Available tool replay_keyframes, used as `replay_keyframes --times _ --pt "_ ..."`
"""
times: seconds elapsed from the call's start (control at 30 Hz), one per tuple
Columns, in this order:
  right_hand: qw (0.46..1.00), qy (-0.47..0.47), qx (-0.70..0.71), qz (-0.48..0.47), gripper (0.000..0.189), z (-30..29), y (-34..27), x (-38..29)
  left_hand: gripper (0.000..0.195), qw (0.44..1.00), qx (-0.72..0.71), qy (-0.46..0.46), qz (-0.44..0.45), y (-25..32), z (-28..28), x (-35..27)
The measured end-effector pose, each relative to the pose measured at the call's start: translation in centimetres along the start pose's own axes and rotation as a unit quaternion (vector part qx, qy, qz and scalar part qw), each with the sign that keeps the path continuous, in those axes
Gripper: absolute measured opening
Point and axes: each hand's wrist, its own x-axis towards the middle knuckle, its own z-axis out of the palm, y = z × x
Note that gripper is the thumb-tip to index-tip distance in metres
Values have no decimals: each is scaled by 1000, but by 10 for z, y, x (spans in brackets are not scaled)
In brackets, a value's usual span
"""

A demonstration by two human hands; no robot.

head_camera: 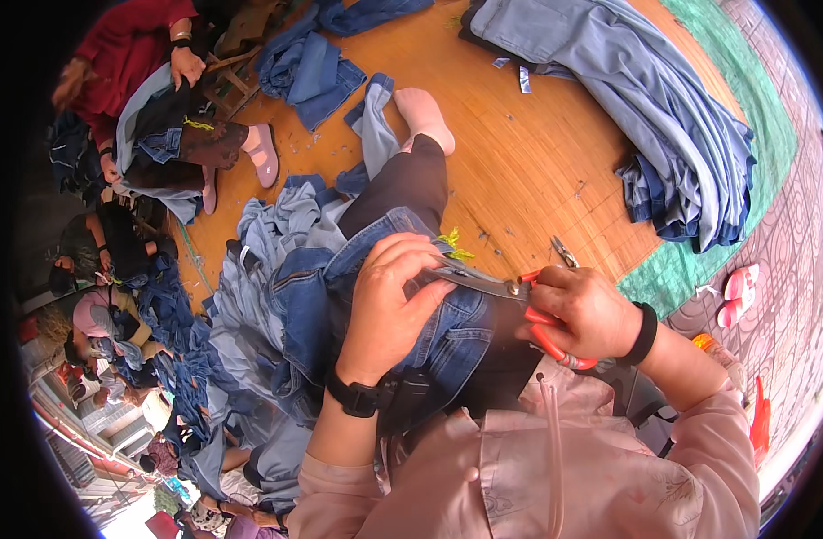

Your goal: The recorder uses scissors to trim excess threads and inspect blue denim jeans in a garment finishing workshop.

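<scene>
Red-handled scissors (496,286) are in my right hand (580,313), with their blades pointing left, partly open. My left hand (388,303) is at the waistband of a pair of blue jeans (465,330) lying across my lap, its thumb and fingers pinching right by the scissor tips. What exactly lies between those fingertips is hidden. A tuft of yellow-green thread (456,244) shows just beyond the blades. To the left, a heap of light blue denim (250,303) spills over beside my legs.
A long stack of folded jeans (627,87) lies at upper right, over a wooden board floor (519,162) and green sheet (681,276). Small metal snips (564,251) lie past my right hand. More denim (317,74) is ahead. Co-workers handle garments at left; one wears red (132,54).
</scene>
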Motion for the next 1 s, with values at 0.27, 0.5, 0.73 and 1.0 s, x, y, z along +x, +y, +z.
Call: replay_keyframes --times 0.27,0.5,0.73,1.0 --pt "999 -29 -15 -3 29 -1 5 -1 17 1000 -5 -4 1 0 0 2" --pt "1000 -20 -6 -14 27 4 8 -3 18 1000 -6 -2 6 0 -1 2" --pt "996 -1 -88 -35 30 12 11 -8 18 1000 -4 -4 5 0 -1 2" --pt "984 57 -162 -42 28 15 10 -10 20 999 -27 32 14 0 1 -5"
